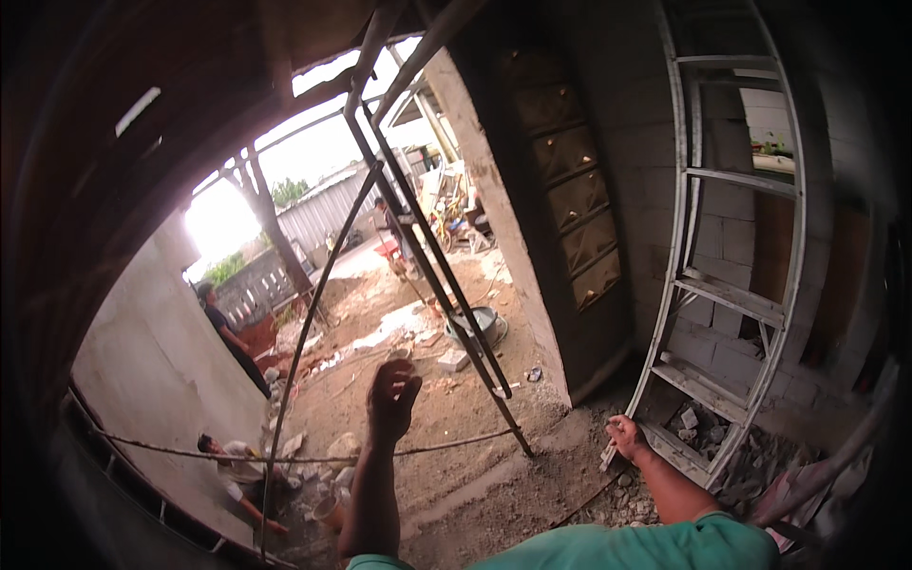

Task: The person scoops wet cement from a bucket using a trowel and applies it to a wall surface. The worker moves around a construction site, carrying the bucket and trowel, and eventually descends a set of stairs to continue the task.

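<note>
From my end I count two hands: one left hand (393, 399) and one right hand (627, 437). I make it three other people (232, 331), one ladder (731, 297) with five rungs showing, one tub (487, 316), one tree trunk (270, 228) and at least one bucket (329, 514). The rubble (703, 429) pieces are too many and small for me to number.

Grey block wall (727, 237); dirt floor (442, 475)

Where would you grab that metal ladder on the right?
Probably by its left side rail, coming from the left: the rail is long and slim, the ladder stands on end, and the right hand is near its foot.
</note>
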The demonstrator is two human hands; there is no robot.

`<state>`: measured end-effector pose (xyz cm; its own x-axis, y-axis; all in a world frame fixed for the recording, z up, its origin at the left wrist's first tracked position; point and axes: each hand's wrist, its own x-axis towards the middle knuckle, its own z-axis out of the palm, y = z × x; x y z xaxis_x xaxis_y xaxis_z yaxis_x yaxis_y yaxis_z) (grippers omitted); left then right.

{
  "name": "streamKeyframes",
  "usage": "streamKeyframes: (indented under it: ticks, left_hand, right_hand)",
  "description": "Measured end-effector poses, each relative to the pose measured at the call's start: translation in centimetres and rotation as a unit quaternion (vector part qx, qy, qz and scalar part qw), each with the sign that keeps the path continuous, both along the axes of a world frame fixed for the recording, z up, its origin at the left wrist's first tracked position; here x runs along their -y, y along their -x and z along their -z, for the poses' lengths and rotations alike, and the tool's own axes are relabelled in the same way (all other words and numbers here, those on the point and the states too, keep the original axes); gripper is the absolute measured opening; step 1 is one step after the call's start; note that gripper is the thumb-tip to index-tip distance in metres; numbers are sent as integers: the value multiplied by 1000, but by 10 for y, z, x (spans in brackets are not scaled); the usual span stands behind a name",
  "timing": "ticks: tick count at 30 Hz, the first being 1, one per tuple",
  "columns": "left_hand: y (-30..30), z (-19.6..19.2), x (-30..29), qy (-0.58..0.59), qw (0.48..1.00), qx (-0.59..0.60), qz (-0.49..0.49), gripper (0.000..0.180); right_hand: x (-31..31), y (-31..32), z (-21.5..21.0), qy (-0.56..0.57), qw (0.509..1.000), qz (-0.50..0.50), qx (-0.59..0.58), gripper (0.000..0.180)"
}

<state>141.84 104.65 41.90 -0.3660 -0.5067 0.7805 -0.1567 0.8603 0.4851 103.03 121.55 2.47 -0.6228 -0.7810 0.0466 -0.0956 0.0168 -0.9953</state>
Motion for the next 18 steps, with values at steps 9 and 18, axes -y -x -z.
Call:
streamKeyframes:
  ticks: [9, 18]
  left_hand:
    - [-28, 184, 30, -273, 832, 481, 37, 48]
    - [-101, 221, 61, -411, 889, 181, 89, 39]
  right_hand:
    - [-102, -16, 120, -336, 931, 36, 138, 42]
    - [-152, 7, 206, -542, 830, -119, -65, 38]
